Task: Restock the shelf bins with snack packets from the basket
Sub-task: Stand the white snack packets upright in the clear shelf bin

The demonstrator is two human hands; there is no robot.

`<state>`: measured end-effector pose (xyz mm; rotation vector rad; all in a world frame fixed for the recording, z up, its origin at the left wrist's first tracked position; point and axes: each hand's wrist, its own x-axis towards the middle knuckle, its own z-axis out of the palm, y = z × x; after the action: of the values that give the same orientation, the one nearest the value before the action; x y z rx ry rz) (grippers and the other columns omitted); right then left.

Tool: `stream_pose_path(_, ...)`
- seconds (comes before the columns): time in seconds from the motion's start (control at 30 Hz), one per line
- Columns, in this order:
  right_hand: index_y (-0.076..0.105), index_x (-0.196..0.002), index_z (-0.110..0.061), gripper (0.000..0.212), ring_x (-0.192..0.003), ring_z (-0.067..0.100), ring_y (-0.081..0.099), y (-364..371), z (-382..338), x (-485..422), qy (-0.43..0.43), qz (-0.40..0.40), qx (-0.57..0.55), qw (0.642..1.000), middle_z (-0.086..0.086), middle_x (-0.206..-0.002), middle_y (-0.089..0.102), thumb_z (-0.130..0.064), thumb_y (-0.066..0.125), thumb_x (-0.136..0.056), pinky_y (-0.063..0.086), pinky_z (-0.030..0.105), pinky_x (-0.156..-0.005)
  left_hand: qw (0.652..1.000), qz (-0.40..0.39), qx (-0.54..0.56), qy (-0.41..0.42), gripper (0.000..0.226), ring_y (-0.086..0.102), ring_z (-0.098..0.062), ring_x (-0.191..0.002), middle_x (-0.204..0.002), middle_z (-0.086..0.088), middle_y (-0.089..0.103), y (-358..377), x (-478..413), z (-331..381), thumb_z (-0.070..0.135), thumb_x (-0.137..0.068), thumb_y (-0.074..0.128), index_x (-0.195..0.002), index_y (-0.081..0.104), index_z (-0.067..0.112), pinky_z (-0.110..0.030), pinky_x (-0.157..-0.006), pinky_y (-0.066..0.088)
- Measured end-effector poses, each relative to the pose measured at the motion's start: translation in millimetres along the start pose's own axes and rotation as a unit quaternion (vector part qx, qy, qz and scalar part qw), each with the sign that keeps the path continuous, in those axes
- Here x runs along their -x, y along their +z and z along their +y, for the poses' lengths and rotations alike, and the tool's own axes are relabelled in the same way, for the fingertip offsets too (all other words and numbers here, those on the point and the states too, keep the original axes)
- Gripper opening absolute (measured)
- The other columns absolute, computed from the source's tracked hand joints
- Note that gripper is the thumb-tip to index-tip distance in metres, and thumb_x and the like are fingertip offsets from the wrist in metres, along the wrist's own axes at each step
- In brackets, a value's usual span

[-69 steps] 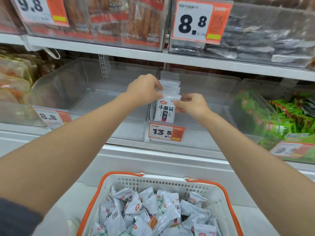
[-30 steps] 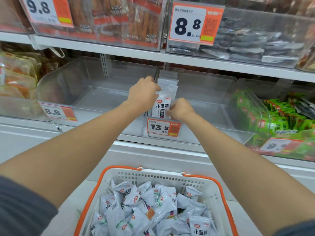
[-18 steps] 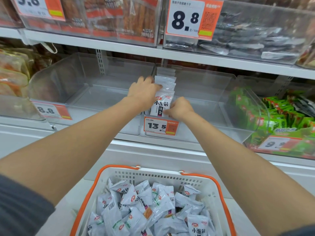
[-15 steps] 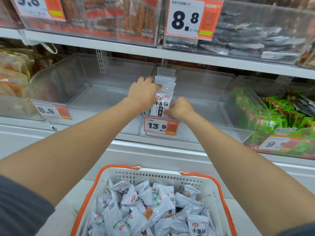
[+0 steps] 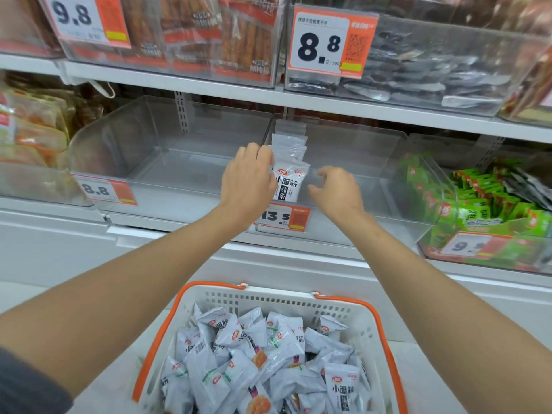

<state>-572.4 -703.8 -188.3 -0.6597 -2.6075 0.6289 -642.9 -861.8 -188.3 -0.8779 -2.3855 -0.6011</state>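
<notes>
White snack packets [image 5: 290, 174] upright in a row along the left wall of the see-through bin [image 5: 358, 150], behind the 13.5 price tag [image 5: 283, 218]; more heaped in the basket [image 5: 298, 300] below. Left hand [image 5: 248, 177] against the row's left side, fingers touching the front packets, grip impossible to tell; right hand [image 5: 337, 189] just beside the row, apart, fingers loosely curled round nothing. Second see-through bin [image 5: 179, 150] at left, green packets [image 5: 478, 204] at right.

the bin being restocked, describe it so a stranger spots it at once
On the lower shelf, find the clear bin between the empty 8.8 bin and the green packets. It alone carries a 13.5 tag and an upright row of white packets.
</notes>
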Motion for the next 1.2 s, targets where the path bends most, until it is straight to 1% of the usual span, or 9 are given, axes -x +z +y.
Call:
stream_pose_path(0.1, 0.069, -0.1, -0.011, 0.019, -0.087, 0.023, 0.059, -2, 4, 40, -0.107, 0.098, -0.04, 0.989, 0.005, -0.095, 0.066, -0.009, 0.059, -0.084, 0.048, 0.034, -0.077, 0.999, 0.037, -0.007, 0.03, 0.008, 0.049, -0.028, -0.077, -0.084, -0.006, 0.054, -11, 27, 16, 0.01, -0.083, 0.06, -0.085, 0.052, 0.012, -0.04, -0.063, 0.043)
stream_pose_path(0.17, 0.07, -0.093, -0.014, 0.017, -0.077, 0.019, 0.059, 3, 7, 70, -0.138, 0.078, -0.067, 0.985, 0.001, -0.088, 0.067, -0.007, 0.06, -0.082, 0.048, 0.033, -0.073, 0.997, -0.039, 0.061, -0.008, 0.007, 0.051, -0.026, -0.076, -0.083, -0.002, 0.055, -16, 50, 27, 0.017, -0.089, 0.055, -0.087, 0.048, 0.016, -0.041, -0.063, 0.045)
stream_pose_path(0.33, 0.071, -0.103, -0.016, 0.024, -0.078, 0.012, 0.057, 32, 33, 135, -0.118, -0.12, -0.027, 0.985, -0.004, -0.093, 0.068, -0.01, 0.056, -0.085, 0.051, 0.031, -0.077, 0.925, -0.351, 0.133, -0.058, 0.011, 0.061, -0.018, -0.085, -0.092, 0.004, 0.065, -3, 113, 26, 0.033, -0.091, 0.059, -0.098, 0.058, 0.025, -0.034, -0.077, 0.052)
stream_pose_path(0.43, 0.07, -0.107, -0.014, 0.025, -0.087, 0.015, 0.06, 59, 67, 157, -0.038, -0.274, 0.002, 0.961, 0.001, -0.103, 0.069, -0.009, 0.055, -0.088, 0.05, 0.029, -0.081, 0.874, -0.463, 0.115, -0.093, 0.009, 0.059, -0.015, -0.088, -0.104, 0.002, 0.065, 14, 148, 6, 0.032, -0.091, 0.061, -0.096, 0.063, 0.024, -0.032, -0.083, 0.05)
stream_pose_path(0.63, 0.059, -0.127, -0.009, 0.037, -0.119, 0.024, 0.053, 119, 124, 181, 0.051, -0.437, 0.1, 0.892, 0.007, -0.133, 0.056, -0.011, 0.058, -0.09, 0.044, 0.029, -0.093, 0.852, -0.496, 0.098, -0.135, 0.017, 0.062, -0.018, -0.09, -0.107, -0.002, 0.068, 39, 163, -9, 0.012, -0.089, 0.057, -0.094, 0.072, 0.01, -0.03, -0.079, 0.051)
stream_pose_path(0.87, 0.06, -0.116, -0.012, 0.032, -0.106, 0.027, 0.061, 178, 127, 227, -0.102, -0.489, 0.286, 0.818, 0.008, -0.115, 0.065, -0.019, 0.066, -0.085, 0.05, 0.036, -0.09, 0.848, -0.501, 0.104, -0.141, 0.018, 0.066, -0.022, -0.091, -0.109, -0.011, 0.068, 47, 165, -3, 0.012, -0.087, 0.058, -0.094, 0.072, 0.005, -0.033, -0.078, 0.054)
stream_pose_path(0.97, 0.055, -0.122, -0.01, 0.041, -0.107, 0.03, 0.062, 182, 130, 238, -0.131, -0.44, 0.306, 0.834, 0.01, -0.116, 0.063, 0.002, 0.061, -0.083, 0.049, 0.038, -0.089, 0.843, -0.506, 0.119, -0.139, 0.015, 0.063, -0.016, -0.078, -0.101, -0.006, 0.066, 44, 169, 1, 0.012, -0.087, 0.058, -0.092, 0.072, 0.009, -0.028, -0.068, 0.049)
stream_pose_path(1.07, 0.055, -0.126, -0.011, 0.045, -0.108, 0.03, 0.061, 171, 134, 231, -0.118, -0.431, 0.27, 0.853, 0.011, -0.116, 0.063, 0.006, 0.055, -0.083, 0.05, 0.037, -0.087, 0.834, -0.518, 0.131, -0.137, 0.011, 0.059, -0.011, -0.072, -0.096, 0.001, 0.06, 42, 171, 2, 0.013, -0.087, 0.061, -0.092, 0.069, 0.017, -0.023, -0.061, 0.043)
stream_pose_path(1.2, 0.067, -0.102, -0.009, 0.026, -0.097, 0.028, 0.062, 139, 109, 203, -0.115, -0.395, 0.201, 0.889, 0.011, -0.101, 0.068, 0.0, 0.049, -0.085, 0.05, 0.033, -0.082, 0.831, -0.524, 0.142, -0.124, 0.018, 0.057, -0.014, -0.085, -0.11, -0.001, 0.061, 36, 166, 3, 0.013, -0.086, 0.065, -0.104, 0.067, 0.016, -0.023, -0.07, 0.042)
